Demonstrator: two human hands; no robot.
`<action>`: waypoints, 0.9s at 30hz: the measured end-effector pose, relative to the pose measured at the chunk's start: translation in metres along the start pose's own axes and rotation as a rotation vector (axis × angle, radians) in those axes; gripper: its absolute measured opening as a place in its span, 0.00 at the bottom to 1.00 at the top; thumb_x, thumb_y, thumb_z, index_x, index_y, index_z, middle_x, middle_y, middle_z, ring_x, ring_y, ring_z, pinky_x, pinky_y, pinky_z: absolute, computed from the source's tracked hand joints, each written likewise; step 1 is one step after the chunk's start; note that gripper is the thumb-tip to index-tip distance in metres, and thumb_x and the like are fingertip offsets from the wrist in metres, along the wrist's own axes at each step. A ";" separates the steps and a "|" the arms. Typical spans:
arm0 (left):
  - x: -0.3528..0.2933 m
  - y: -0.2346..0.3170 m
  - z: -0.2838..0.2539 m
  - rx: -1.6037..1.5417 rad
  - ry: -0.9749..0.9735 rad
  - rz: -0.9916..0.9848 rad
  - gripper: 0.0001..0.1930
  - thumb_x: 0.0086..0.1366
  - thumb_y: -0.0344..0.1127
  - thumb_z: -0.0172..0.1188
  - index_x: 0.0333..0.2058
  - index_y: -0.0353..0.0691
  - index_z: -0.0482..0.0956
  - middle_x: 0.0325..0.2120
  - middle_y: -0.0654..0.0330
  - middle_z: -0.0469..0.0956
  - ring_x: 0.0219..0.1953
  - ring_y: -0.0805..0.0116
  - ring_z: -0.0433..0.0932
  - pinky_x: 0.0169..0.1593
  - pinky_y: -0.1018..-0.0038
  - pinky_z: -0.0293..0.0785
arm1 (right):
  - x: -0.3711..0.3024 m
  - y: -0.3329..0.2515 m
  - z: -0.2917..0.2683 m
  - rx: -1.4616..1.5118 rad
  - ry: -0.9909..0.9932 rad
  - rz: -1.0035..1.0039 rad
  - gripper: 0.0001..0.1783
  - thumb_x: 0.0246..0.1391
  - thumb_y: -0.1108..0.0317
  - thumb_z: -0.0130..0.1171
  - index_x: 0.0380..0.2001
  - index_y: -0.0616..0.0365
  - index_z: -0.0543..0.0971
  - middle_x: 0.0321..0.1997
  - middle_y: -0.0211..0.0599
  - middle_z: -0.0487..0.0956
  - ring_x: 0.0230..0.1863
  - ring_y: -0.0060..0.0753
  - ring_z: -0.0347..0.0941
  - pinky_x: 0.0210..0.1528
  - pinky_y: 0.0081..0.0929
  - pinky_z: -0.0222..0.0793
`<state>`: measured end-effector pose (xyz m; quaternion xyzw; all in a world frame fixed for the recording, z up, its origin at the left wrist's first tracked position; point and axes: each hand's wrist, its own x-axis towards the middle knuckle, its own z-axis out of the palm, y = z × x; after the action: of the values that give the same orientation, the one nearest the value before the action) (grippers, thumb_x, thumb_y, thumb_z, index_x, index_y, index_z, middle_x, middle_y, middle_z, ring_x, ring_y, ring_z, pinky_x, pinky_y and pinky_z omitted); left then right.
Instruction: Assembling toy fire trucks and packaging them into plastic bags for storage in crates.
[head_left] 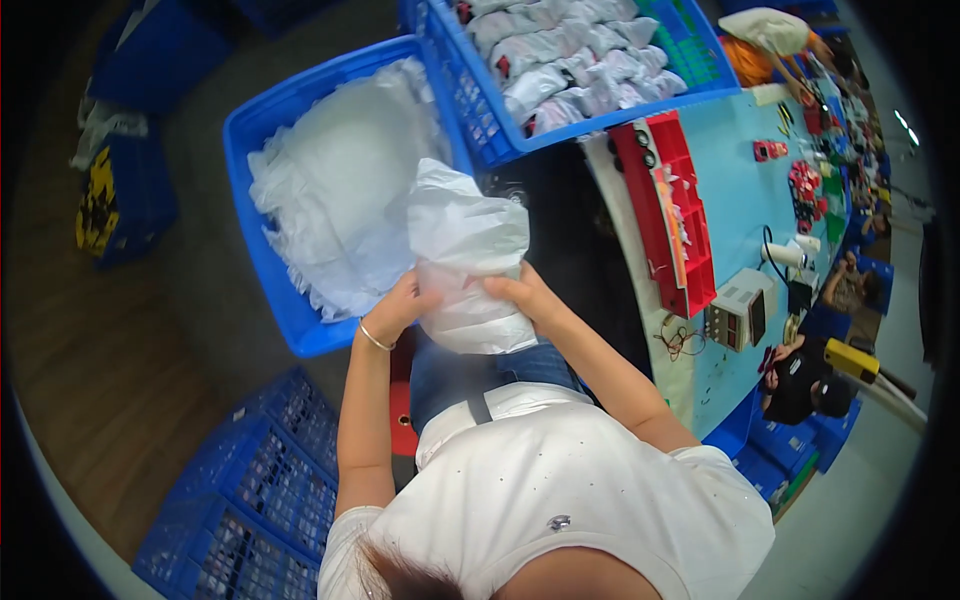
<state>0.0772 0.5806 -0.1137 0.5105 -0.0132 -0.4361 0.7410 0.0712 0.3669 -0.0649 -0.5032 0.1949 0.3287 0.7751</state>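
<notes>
Over my lap, right in front of my chest, is where everything's happening. Biggest stuff first: the blue crate (262,262) on my left is stuffed with loose white plastic bags (340,190), and a second blue crate (480,120) further up holds packed white bundles (570,60). The pale blue surface (735,215) runs off to my right with a red tray (675,215) and a small grey box (738,310) sitting on it.

Now the bit that matters. I've got one white plastic bag (465,255) held up between both hands, long axis running roughly up and down in the head view, the top crumpled end poking away from me toward the crates and the bottom hanging just above my jeans. My left hand (400,305) has it on its left edge, low down, and my right hand (525,295) has it on the right edge at about the same height, so the bag sits squarely between the two, neither hand really nearer. Fingers of both hands are closed, pinching the plastic. Both forearms come up from the bottom of the picture, elbows bent, the left one with a thin bracelet (375,338) at the wrist. Can't tell if anything's inside the bag.
</notes>
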 end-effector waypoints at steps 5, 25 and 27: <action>0.049 0.019 0.057 -0.192 0.319 0.156 0.50 0.47 0.62 0.61 0.57 0.32 0.51 0.51 0.54 0.65 0.52 0.66 0.65 0.54 0.73 0.61 | -0.011 -0.031 -0.040 0.040 0.098 -0.191 0.33 0.41 0.58 0.62 0.50 0.62 0.65 0.45 0.38 0.72 0.46 0.33 0.69 0.50 0.29 0.65; 0.324 0.082 0.210 -0.497 0.548 0.658 0.37 0.53 0.39 0.63 0.54 0.36 0.50 0.45 0.57 0.63 0.46 0.70 0.65 0.48 0.75 0.65 | 0.058 -0.217 -0.209 0.020 0.282 -0.754 0.28 0.44 0.62 0.60 0.49 0.61 0.67 0.45 0.35 0.71 0.45 0.28 0.69 0.46 0.24 0.66; 0.357 0.099 0.179 -0.490 0.638 0.661 0.37 0.53 0.37 0.63 0.55 0.37 0.49 0.46 0.57 0.63 0.47 0.69 0.65 0.48 0.75 0.65 | 0.109 -0.240 -0.208 0.035 0.225 -0.752 0.29 0.42 0.63 0.63 0.48 0.62 0.67 0.45 0.36 0.72 0.45 0.29 0.69 0.44 0.24 0.67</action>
<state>0.2772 0.2213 -0.1038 0.3981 0.1553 0.0081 0.9041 0.3235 0.1456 -0.0644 -0.5588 0.0862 -0.0388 0.8239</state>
